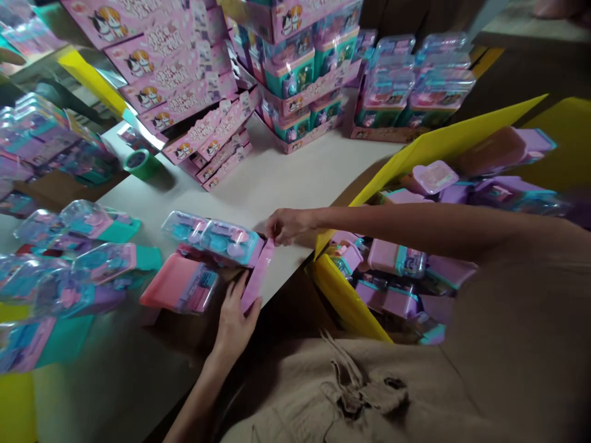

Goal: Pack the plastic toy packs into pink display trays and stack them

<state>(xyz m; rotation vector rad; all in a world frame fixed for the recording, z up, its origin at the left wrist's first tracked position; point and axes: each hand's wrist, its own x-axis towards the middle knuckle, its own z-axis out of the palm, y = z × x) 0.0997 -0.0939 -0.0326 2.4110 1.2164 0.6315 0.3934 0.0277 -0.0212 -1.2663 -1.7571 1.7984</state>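
A low cardboard display tray lies at the table's front edge, its pink side flap (257,277) towards me. In it is a clear-topped plastic toy case (217,237) with blue and pink parts, and nearer me a coral-pink case (178,286) is tilted. My right hand (286,226) pinches the far end of the flap. At its near end, my left hand (235,317) has the thumb on the outer side and the fingers inside the tray. Part of the tray's inside is in shadow.
On my right stands a yellow-edged carton (353,298) full of toy cases. Loose cases (99,271) lie on the left. Stacked pink display boxes (161,61), filled trays (300,117) and a green tape roll (143,165) stand further back on the white table (295,175).
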